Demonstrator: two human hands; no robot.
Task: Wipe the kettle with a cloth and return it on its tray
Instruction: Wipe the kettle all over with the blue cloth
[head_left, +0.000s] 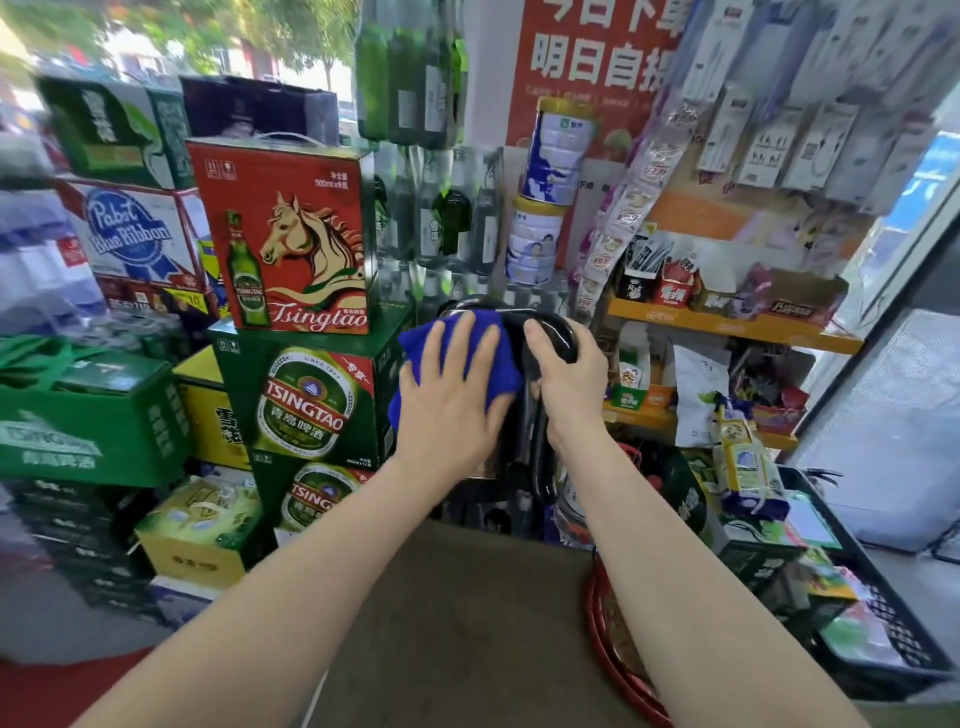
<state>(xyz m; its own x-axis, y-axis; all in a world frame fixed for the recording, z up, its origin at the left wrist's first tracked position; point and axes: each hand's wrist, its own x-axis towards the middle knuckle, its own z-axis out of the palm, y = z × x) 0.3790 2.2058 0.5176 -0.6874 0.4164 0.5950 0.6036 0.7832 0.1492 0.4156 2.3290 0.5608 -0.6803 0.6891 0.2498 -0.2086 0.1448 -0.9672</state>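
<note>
I hold a black kettle (519, 457) up in front of me, above the far edge of a brown table (457, 623). My right hand (569, 382) grips the top of its black handle. My left hand (452, 395) lies flat on a blue cloth (415, 340) and presses it against the kettle's lid and left side. Most of the kettle's body is hidden behind my hands and the cloth. A red round tray (615, 654) sits on the table under my right forearm, only partly visible.
Stacked beer cartons (306, 400) fill the left and middle just beyond the table. Green bottles (431, 208) and cans stand behind the kettle. An orange snack shelf (727, 327) and a black crate (883, 639) with packets are on the right.
</note>
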